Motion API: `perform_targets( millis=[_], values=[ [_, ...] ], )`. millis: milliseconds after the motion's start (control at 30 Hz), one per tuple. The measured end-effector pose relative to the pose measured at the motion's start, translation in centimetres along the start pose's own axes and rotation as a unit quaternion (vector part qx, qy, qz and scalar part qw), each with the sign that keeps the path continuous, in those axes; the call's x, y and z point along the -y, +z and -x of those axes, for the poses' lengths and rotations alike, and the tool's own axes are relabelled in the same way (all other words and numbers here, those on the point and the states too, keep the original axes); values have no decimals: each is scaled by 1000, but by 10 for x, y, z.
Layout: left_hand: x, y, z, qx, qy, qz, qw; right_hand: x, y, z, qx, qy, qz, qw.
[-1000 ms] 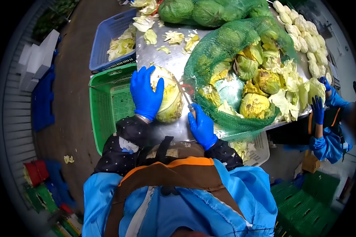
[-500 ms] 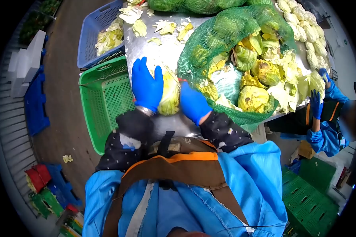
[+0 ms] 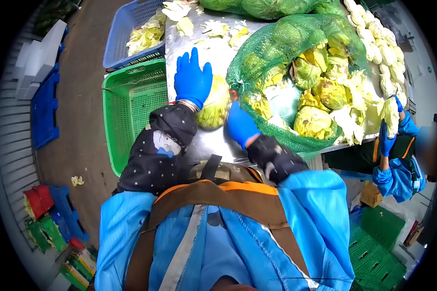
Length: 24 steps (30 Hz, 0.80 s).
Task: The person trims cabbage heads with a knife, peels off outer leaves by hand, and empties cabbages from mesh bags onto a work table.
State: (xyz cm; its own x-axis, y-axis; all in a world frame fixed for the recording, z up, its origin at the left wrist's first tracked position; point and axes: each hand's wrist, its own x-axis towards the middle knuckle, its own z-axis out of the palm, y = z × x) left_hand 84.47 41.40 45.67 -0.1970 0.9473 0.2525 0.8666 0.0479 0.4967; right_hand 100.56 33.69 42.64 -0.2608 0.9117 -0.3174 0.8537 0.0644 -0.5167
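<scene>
A pale yellow-green cabbage (image 3: 215, 105) lies on the metal table in front of me. My left hand (image 3: 193, 80), in a blue glove, is beside its upper left with fingers stretched and spread; its edge overlaps the cabbage, but firm contact cannot be made out. To the right of the cabbage, my gloved right hand (image 3: 241, 125) is closed around something mostly hidden. Only a small red end (image 3: 234, 94) shows above that fist. A green mesh sack (image 3: 257, 53) of yellowing cabbages (image 3: 314, 122) lies open just right of this hand.
A green crate (image 3: 112, 131) and a blue crate (image 3: 112, 46) with leaves stand along the table's left side. Loose leaves (image 3: 214, 28) lie at the back. Peeled cabbages (image 3: 374, 36) are piled far right, where a co-worker in blue gloves (image 3: 387, 140) holds one.
My left hand has moved up a little and its fingers have spread. The cabbage shows more fully and looks rounder. The co-worker's hands now hold a pale cabbage.
</scene>
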Motion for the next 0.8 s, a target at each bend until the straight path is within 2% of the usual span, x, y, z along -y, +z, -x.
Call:
perform_targets(
  millis=[33, 67, 167, 200, 300, 400, 433, 467, 500, 533, 567, 600, 667, 700, 767, 800],
  values=[
    [-1, -1, -1, 2, -13, -29, 1000, 0, 1, -7, 12, 29, -26, 999],
    [-1, -2, -6, 0, -11, -30, 1000, 0, -2, -10, 6, 18, -22, 1000],
    [1, -2, 3, 15, 42, -29, 999, -4, 28, 17, -176, -95, 29, 979],
    [-2, -3, 5, 37, 26, -27, 999, -9, 42, 14, -236, -116, -27, 964],
    [10, 0, 11, 10, 46, 0, 999, -31, 40, -20, 37, -17, 12, 999],
    [27, -16, 17, -2, 57, 56, 997, -28, 38, -35, 32, -28, 43, 998],
    [28, -27, 24, 0, 55, 98, 994, -32, 29, -51, 85, -85, 76, 990],
    [28, -36, 35, 0, 61, 132, 989, -23, 10, -59, 68, -132, 91, 985],
    [28, -44, 42, -3, 88, 150, 985, 5, -32, -60, 115, -134, 119, 977],
    [29, -51, 52, -5, 111, 167, 980, -6, -26, -95, 116, -182, 37, 976],
    [28, -58, 64, -7, 134, 185, 973, 20, -56, -102, 161, -246, 209, 933],
    [25, -66, 74, -3, 137, 197, 971, 46, -67, -109, 126, -98, 64, 985],
    [28, -72, 91, -23, 118, 271, 955, 77, -70, -134, 159, -229, -50, 959],
    [39, -70, 96, -35, 96, 325, 940, 104, -67, -128, 188, -28, -312, 931],
    [74, -59, 109, -64, -18, 477, 876, 135, -92, -89, 207, -72, -379, 899],
    [83, -59, 119, -69, -91, 568, 815, 128, -86, -79, 153, -103, -400, 898]
  ],
)
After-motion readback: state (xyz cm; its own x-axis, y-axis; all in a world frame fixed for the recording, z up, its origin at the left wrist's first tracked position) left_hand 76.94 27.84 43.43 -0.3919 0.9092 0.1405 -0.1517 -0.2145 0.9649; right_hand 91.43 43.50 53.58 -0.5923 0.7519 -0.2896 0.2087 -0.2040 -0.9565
